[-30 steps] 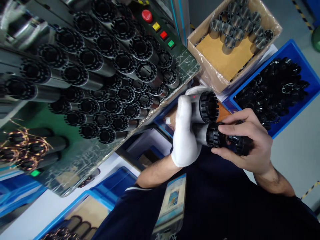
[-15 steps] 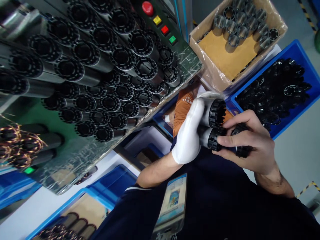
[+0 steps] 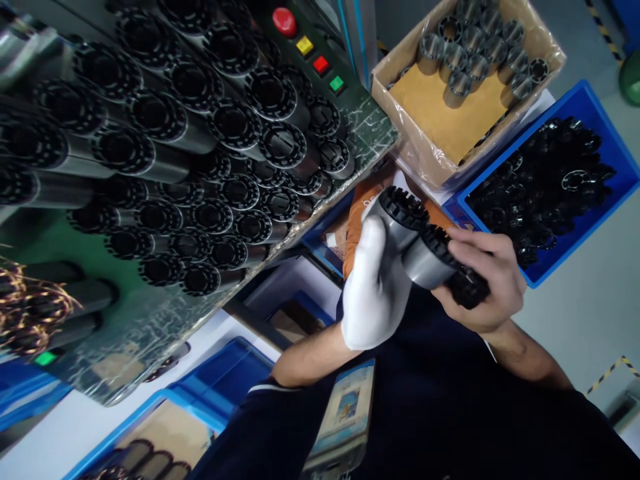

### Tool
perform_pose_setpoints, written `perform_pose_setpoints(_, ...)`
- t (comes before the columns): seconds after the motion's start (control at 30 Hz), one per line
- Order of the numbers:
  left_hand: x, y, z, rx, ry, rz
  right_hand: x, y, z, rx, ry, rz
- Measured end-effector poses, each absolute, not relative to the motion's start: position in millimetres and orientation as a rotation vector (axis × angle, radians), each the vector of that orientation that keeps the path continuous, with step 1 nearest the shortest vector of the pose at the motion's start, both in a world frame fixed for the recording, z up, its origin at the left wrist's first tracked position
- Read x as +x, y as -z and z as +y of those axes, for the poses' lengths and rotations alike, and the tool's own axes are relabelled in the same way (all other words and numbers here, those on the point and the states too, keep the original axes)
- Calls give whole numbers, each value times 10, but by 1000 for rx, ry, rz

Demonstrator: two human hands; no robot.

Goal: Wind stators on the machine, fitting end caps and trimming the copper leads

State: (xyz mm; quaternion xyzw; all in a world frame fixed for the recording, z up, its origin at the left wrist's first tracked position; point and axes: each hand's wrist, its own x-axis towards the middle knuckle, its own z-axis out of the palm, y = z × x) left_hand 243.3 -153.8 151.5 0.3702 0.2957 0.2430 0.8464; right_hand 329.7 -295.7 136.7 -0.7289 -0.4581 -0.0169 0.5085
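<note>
My left hand (image 3: 376, 287), in a white glove, is closed around two grey metal stator cores. Black toothed plastic end caps top the upper core (image 3: 393, 223) and the lower core (image 3: 425, 262). My bare right hand (image 3: 493, 277) is closed on loose black plastic end caps (image 3: 467, 287), partly hidden by its fingers. Its fingertips touch the capped end of the lower core. Whether that cap is fully seated I cannot tell.
Many capped stator cores (image 3: 235, 193) stand on the green bench at left, beside copper-wound ones (image 3: 30, 307). Push buttons (image 3: 320, 65) line its back. A carton (image 3: 440, 127) of bare cores and a blue bin (image 3: 533, 277) of black caps stand at right.
Both cores have tilted, their capped ends now turned more upward, and the lower one sticks out further toward my right hand. My right hand has shifted slightly left and rotated.
</note>
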Motion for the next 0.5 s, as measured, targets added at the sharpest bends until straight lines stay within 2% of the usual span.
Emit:
perform_pose_setpoints(0.17,2373,-1433,-1425,664,-633,592,3551,-1597,-3032,-1577,-658,-1035)
perform_pose_setpoints(0.27,2481,-1437,-1457,571,-634,585,3563,-1627,-3010,-1504,-875,-1039)
perform_pose_setpoints(0.37,2574,-1468,-1529,401,-574,634,3471,-1565,-2929,-1589,-870,-978)
perform_pose_setpoints(0.5,2558,-1346,-1557,141,-391,893,3384,-1481,-2803,-1806,-583,-991)
